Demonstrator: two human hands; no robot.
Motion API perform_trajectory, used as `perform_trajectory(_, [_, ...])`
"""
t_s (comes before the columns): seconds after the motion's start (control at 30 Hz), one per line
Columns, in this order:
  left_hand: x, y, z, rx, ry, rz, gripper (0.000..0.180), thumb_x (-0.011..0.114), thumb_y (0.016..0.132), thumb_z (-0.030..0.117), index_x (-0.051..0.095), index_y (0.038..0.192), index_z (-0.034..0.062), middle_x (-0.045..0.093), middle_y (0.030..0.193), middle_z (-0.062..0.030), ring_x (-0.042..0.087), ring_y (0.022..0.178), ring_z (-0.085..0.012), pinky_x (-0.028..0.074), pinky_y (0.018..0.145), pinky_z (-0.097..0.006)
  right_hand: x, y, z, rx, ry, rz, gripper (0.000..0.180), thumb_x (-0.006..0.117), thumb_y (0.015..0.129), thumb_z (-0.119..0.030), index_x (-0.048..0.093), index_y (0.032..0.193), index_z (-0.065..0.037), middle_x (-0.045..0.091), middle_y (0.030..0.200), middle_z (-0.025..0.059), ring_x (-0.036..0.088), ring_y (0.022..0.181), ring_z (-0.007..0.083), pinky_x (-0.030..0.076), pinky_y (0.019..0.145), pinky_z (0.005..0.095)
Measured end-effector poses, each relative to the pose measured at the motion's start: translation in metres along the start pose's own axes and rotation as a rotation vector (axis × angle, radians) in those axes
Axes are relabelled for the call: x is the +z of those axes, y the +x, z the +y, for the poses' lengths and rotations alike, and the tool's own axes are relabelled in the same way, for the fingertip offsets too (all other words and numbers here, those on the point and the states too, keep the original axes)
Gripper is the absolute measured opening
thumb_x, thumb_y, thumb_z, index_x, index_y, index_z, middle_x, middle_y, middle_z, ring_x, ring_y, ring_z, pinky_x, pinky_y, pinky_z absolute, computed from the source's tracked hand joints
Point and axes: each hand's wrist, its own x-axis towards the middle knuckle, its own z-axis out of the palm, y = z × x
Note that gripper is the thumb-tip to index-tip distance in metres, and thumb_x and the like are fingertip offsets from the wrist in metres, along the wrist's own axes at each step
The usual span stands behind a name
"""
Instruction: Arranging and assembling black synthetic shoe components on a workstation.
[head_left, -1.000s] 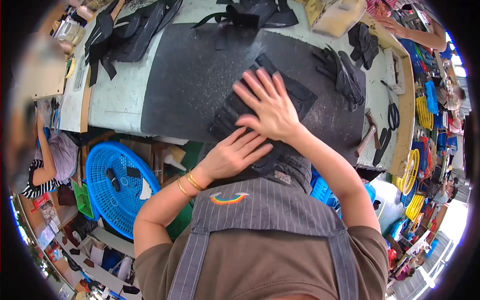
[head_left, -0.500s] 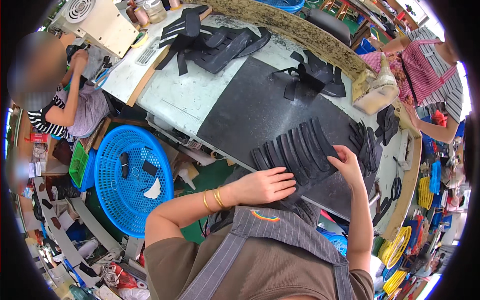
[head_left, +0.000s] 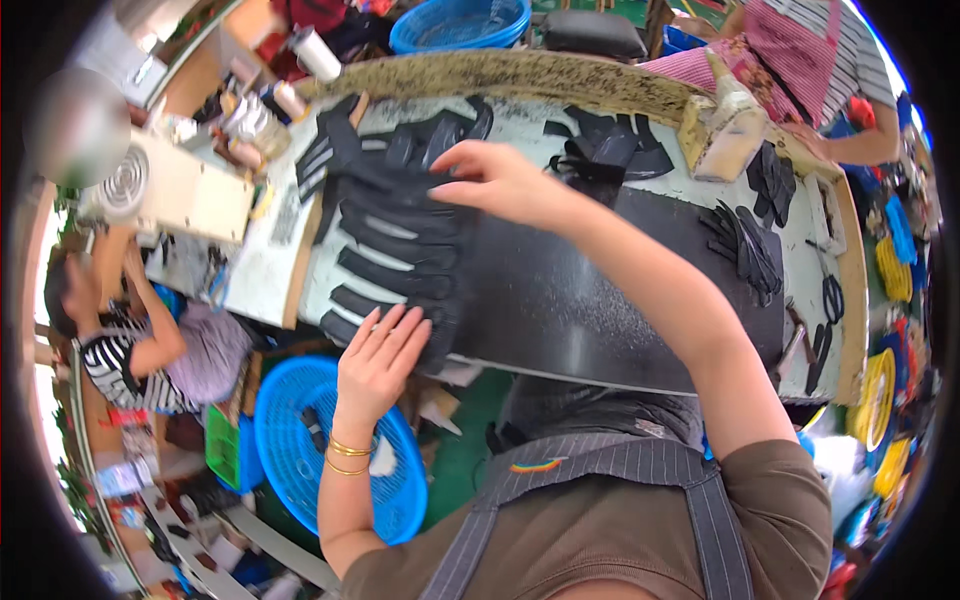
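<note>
Across the left part of the worktable lies a black slotted sheet of strips [head_left: 400, 262], its cut strips joined side by side with pale gaps between. My left hand [head_left: 378, 362] rests on its near end, fingers stretched out flat. At the far end of the sheet is my right hand [head_left: 505, 185], thumb and fingers apart over the dark material; whether they touch it is hard to make out. Just beyond, a heap of black cut pieces [head_left: 400, 140] partly merges with the sheet. A dark board [head_left: 570, 290] covers the middle of the table.
Black pieces [head_left: 622, 145] lie at the back, and a bundle of black strips [head_left: 745, 250] lies right. Scissors [head_left: 832, 295] and a glue-crusted container [head_left: 725, 135] stand along the right side. A blue basket [head_left: 270, 440] sits below left. Co-workers are at left and far right.
Both hands have moved left with the black slotted sheet, from the dark board's near right onto the table's left part. The right hand's thumb and fingers have parted. The view has turned left.
</note>
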Motion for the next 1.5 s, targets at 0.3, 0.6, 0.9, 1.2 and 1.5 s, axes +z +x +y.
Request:
perform_trajectory(0.3, [0.067,0.070,-0.033,-0.108,-0.319,-0.001,0.064,0.079,0.077,0.032,0.059,0.130,0.0022,0.060,0.133,-0.0147,0.054,0.126,-0.0339,0.039,0.108,-0.048,-0.089,-0.075,0.098,0.044,-0.427,0.749,0.016,0.059,0.092,-0.018,0.063,0.095,-0.002,0.065,0.093,0.0170,0.062,0.090,0.0377,0.050,0.079,0.0444])
perform_trajectory(0.6, [0.209,0.257,-0.007,-0.097,-0.474,-0.419,0.041,0.069,0.084,0.033,0.065,0.121,0.0145,0.068,0.115,-0.0067,0.062,0.110,-0.0266,0.035,0.106,-0.055,-0.156,-0.059,0.221,0.415,-0.975,0.422,0.023,0.054,0.080,-0.009,0.066,0.095,0.003,0.061,0.105,0.0236,0.061,0.102,0.0415,0.051,0.090,0.0483])
perform_trajectory(0.9, [0.025,0.266,-0.008,0.033,-0.402,0.386,0.035,0.063,0.072,-0.007,0.071,0.105,0.0048,0.071,0.102,-0.0106,0.067,0.096,-0.0291,0.052,0.091,-0.041,-0.167,-0.086,0.206,0.414,-1.021,0.456,0.019,0.057,0.084,-0.012,0.067,0.096,-0.001,0.061,0.108,0.0180,0.058,0.104,0.0352,0.053,0.086,0.0475])
perform_trajectory(1.2, [0.054,0.182,0.063,0.344,-0.111,0.168,0.028,0.063,0.080,0.013,0.071,0.106,0.0092,0.069,0.111,-0.0086,0.065,0.104,-0.0271,0.050,0.095,-0.042,-0.187,-0.217,0.153,0.388,-1.291,0.819,0.057,0.069,0.085,-0.026,0.050,0.132,0.000,0.048,0.134,0.0218,0.043,0.125,0.0430,0.038,0.103,0.0515])
perform_trajectory(1.5, [0.127,0.097,0.145,0.221,-0.366,-0.105,0.041,0.058,0.088,0.019,0.062,0.127,0.0069,0.059,0.132,-0.0141,0.056,0.122,-0.0311,0.042,0.106,-0.046,-0.173,-0.283,0.178,0.233,-1.295,0.665,0.043,0.063,0.091,-0.019,0.054,0.128,0.001,0.057,0.122,0.0145,0.052,0.111,0.0339,0.044,0.094,0.0446])
